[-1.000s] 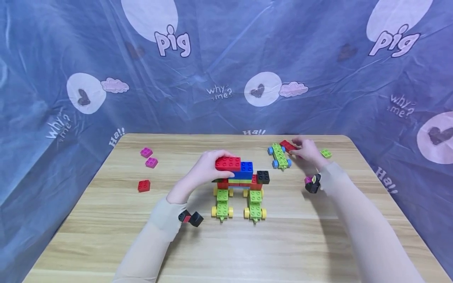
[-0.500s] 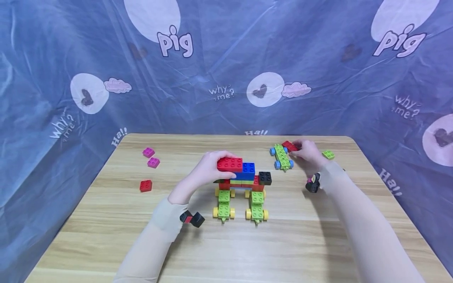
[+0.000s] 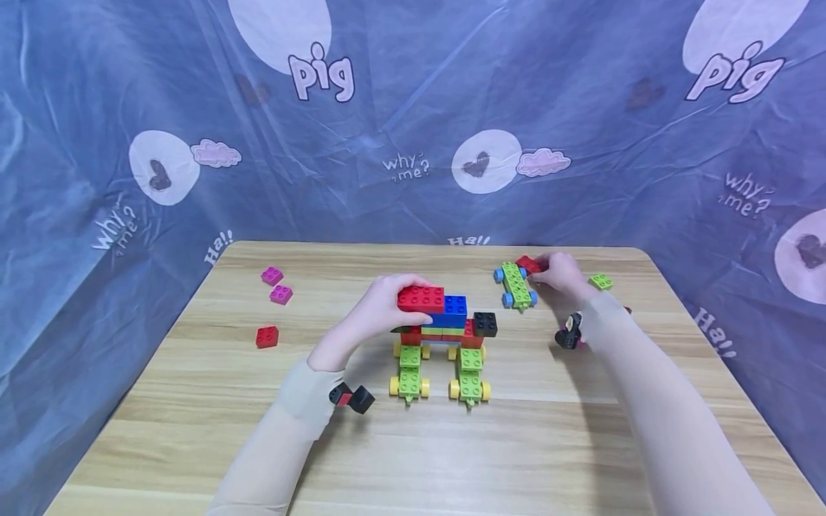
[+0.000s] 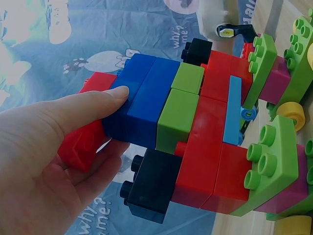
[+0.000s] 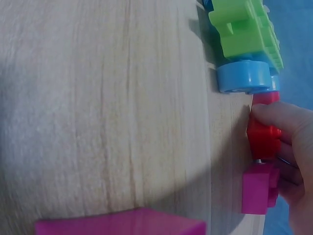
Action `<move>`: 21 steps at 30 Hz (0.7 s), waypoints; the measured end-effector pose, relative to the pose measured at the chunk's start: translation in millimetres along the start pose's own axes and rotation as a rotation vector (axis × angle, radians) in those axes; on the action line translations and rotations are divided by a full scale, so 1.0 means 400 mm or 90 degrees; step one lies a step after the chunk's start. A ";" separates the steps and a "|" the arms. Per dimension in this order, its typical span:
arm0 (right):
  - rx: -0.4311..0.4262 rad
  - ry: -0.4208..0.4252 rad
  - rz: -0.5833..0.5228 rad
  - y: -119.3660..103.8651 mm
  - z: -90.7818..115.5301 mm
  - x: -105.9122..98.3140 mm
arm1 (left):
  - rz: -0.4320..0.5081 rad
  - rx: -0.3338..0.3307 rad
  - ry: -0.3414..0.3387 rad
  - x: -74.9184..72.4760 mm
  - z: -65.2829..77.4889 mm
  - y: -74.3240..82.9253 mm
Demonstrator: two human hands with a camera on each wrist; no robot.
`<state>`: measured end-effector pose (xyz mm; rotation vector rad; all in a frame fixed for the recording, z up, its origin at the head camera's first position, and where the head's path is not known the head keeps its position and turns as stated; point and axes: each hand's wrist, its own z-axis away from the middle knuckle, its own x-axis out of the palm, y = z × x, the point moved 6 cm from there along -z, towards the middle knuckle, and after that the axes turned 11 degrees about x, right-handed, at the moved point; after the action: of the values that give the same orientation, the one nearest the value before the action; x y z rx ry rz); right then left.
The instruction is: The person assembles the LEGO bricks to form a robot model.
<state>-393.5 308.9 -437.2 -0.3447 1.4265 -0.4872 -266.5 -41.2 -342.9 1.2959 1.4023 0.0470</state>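
Left hand [image 3: 383,304]: thumb against the side of the blue bricks [image 4: 142,93], fingers curved round behind the top red brick [image 3: 422,298], the gap only as wide as the stack. This grip probably steadies the assembly [image 3: 444,332], upright at mid-bench on one yellow-wheeled green base [image 3: 409,376] and its twin [image 3: 470,383] (wheels would otherwise let it roll).

Right hand [image 3: 560,274]: thumb and fingers closed in a pinch on the far red brick [image 5: 264,139], at the rear of the bench [image 3: 426,459]; whether it is lifted cannot be told. The blue-wheeled base [image 3: 515,284] stands just beside that brick, which likely explains the approach from the opposite side. A magenta brick [image 5: 255,188] is near the fingers. Farther right lies a lime brick [image 3: 601,282]; well apart, at left, a loose red brick [image 3: 267,337].
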 end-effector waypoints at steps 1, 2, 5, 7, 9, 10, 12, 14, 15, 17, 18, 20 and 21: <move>-0.001 0.000 -0.003 -0.001 0.000 -0.001 | 0.000 0.000 0.001 0.000 0.000 0.000; 0.000 0.001 -0.006 -0.001 -0.001 -0.002 | 0.001 0.000 0.001 0.000 0.000 0.001; 0.001 0.009 -0.019 -0.002 -0.003 -0.008 | 0.003 -0.002 0.002 0.000 0.001 0.000; -0.001 0.021 -0.022 -0.003 -0.004 -0.016 | 0.003 -0.004 0.002 0.001 0.000 -0.002; -0.007 0.040 -0.023 -0.006 -0.003 -0.026 | 0.003 -0.006 0.002 0.002 0.000 -0.004; -0.011 0.050 -0.023 -0.007 -0.002 -0.032 | 0.004 -0.007 0.002 0.003 0.000 -0.005; -0.017 0.070 -0.029 -0.010 0.002 -0.043 | 0.004 -0.009 0.002 0.003 0.000 -0.007; -0.018 0.085 -0.038 -0.014 0.006 -0.053 | 0.007 -0.010 0.003 0.003 0.000 -0.007; -0.017 0.092 -0.041 -0.015 0.009 -0.058 | 0.008 -0.011 0.003 0.003 0.000 -0.007; -0.015 0.102 -0.045 -0.020 0.014 -0.065 | 0.010 -0.012 0.002 0.002 0.000 -0.007; -0.015 0.106 -0.048 -0.022 0.016 -0.068 | 0.010 -0.013 0.002 0.002 0.000 -0.006; -0.013 0.109 -0.055 -0.029 0.022 -0.072 | 0.011 -0.014 0.002 0.002 0.000 -0.006; -0.013 0.110 -0.058 -0.033 0.026 -0.074 | 0.011 -0.014 0.002 0.002 0.000 -0.006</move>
<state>-386.9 312.1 -404.0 -0.3927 1.5884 -0.5875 -267.7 -41.8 -344.9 1.2900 1.3892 0.0756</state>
